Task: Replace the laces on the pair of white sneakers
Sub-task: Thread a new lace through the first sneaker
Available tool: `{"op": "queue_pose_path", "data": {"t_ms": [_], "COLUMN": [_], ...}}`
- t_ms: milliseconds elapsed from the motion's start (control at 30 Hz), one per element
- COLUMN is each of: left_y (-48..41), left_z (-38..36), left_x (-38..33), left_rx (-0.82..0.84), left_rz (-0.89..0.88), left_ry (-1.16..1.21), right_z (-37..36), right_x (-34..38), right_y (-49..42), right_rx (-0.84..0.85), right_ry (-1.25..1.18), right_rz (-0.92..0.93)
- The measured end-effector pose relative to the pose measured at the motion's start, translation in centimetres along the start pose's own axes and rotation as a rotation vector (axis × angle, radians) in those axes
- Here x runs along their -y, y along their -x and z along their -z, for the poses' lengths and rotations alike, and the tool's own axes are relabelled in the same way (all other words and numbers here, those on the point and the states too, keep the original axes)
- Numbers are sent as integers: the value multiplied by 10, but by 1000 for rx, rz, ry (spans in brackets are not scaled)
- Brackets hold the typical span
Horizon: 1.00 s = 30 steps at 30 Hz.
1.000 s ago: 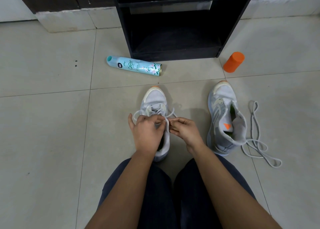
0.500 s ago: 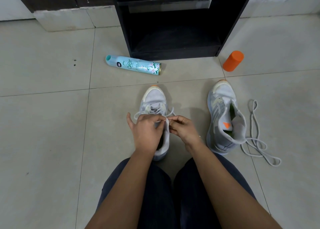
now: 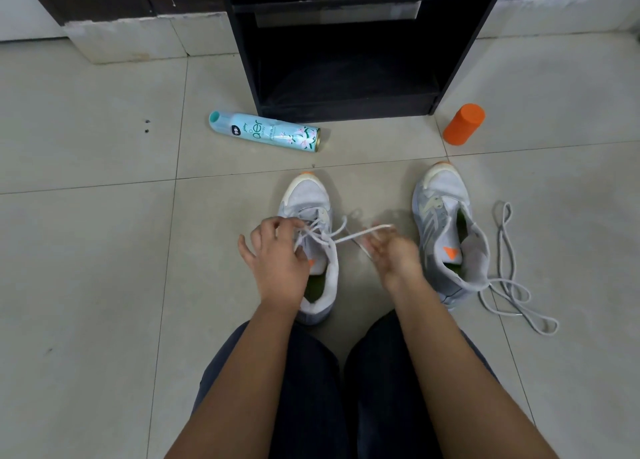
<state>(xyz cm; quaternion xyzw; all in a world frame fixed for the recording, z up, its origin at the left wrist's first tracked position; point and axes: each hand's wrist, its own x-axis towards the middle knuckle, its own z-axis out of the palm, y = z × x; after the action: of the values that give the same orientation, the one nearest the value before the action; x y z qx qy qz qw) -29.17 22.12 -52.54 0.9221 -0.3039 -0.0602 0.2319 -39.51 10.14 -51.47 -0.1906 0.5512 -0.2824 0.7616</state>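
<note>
Two white sneakers stand on the tiled floor, toes pointing away from me. The left sneaker [image 3: 308,202] carries a white lace [image 3: 349,238]. My left hand [image 3: 277,254] sits over its tongue and pinches the lace near the eyelets. My right hand [image 3: 394,250], blurred by motion, holds the other stretch of that lace, pulled out to the right of the shoe. The right sneaker [image 3: 446,230] has no lace and its tongue is open. A loose white lace [image 3: 509,285] lies coiled on the floor at its right side.
A teal spray can [image 3: 266,131] lies on its side beyond the left sneaker. An orange cylinder [image 3: 464,124] stands beyond the right sneaker. A black open shelf unit [image 3: 346,42] stands at the back. My knees in dark trousers [image 3: 311,389] are at the bottom.
My right hand has pulled away from the left hand toward the right, drawing the lace out taut. My left hand has shifted slightly left over the shoe's tongue.
</note>
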Motion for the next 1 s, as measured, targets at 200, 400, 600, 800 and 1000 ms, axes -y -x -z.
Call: {"op": "queue_pose_path", "data": {"t_ms": [200, 400, 600, 800, 1000], "left_y": [4, 13, 7, 5, 5], "left_z": [17, 24, 13, 8, 8], "left_x": [-2, 5, 15, 17, 14], "left_rx": [-24, 59, 195, 173, 142], "left_rz": [150, 367, 283, 275, 210], "left_ry": [279, 555, 481, 364, 358], "right_z": [13, 4, -8, 5, -4], "right_x": [-4, -24, -30, -10, -28], "right_y": [1, 12, 10, -4, 7], "right_rx": [-210, 50, 136, -136, 132], "right_ry": [605, 1530, 787, 263, 407], "right_rz": [477, 299, 189, -63, -287]}}
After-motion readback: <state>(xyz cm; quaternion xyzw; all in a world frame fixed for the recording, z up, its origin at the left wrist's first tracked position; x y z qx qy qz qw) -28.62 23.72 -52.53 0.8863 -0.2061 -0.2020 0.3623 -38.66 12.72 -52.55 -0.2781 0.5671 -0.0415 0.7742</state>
